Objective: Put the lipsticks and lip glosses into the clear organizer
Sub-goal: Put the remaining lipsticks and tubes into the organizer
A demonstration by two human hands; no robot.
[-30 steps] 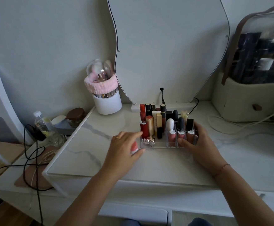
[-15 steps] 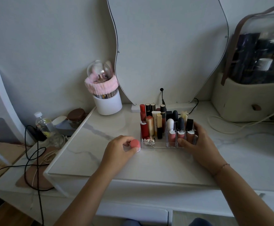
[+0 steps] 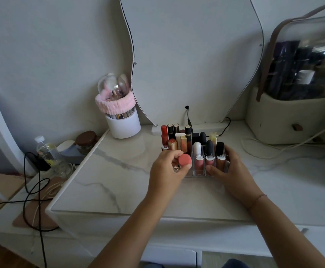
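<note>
The clear organizer [image 3: 199,172] stands on the marble tabletop, filled with several upright lipsticks and lip glosses [image 3: 198,155]. My left hand [image 3: 168,170] pinches a small round coral-pink lip product [image 3: 185,160] between thumb and fingers, lifted just over the organizer's front left corner. My right hand [image 3: 230,171] holds the organizer's right side, its fingers curled round the front right compartments. The front left slots are hidden behind my left hand.
A white brush pot [image 3: 123,123] with a pink band stands at the back left, a wavy mirror [image 3: 192,55] behind the organizer. A beige cosmetics case [image 3: 289,118] sits at the right. Cables, a bottle [image 3: 45,149] and a jar [image 3: 86,141] lie on the lower shelf at left.
My left hand picked the pink product off the tabletop and carried it up and right to the organizer's front left corner. My right hand stayed on the organizer.
</note>
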